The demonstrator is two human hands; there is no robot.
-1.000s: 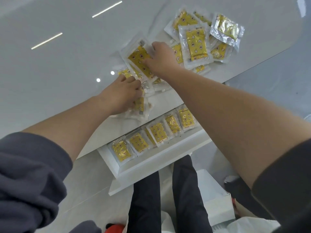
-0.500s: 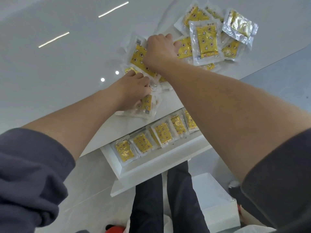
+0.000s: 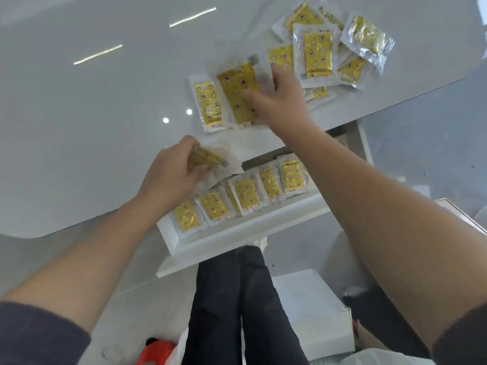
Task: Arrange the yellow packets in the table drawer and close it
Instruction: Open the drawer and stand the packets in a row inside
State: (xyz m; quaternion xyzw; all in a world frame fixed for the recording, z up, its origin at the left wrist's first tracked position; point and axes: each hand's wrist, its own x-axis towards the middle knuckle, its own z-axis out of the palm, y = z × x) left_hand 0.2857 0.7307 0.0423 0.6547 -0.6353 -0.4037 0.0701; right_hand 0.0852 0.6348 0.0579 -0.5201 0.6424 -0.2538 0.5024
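The white table drawer [image 3: 237, 234] is pulled out below the tabletop, with several yellow packets [image 3: 246, 192] lined up in a row inside. My left hand [image 3: 171, 177] grips a yellow packet [image 3: 208, 158] at the table's front edge, just above the drawer's left part. My right hand [image 3: 279, 101] rests with spread fingers on a large yellow packet [image 3: 237, 93] lying on the tabletop. A smaller packet [image 3: 208, 104] lies to its left. A pile of yellow packets [image 3: 324, 51] sits at the far right of the table.
The glossy white tabletop [image 3: 92, 127] stretches left. My dark-trousered legs [image 3: 237, 306] show below the drawer. A white box [image 3: 316, 317] stands on the floor at the right, and something red [image 3: 155, 353] lies near the bottom edge.
My left hand has pulled back from the table to the front edge with a packet in it. My right hand slid a large packet left, uncovering a smaller one beside it.
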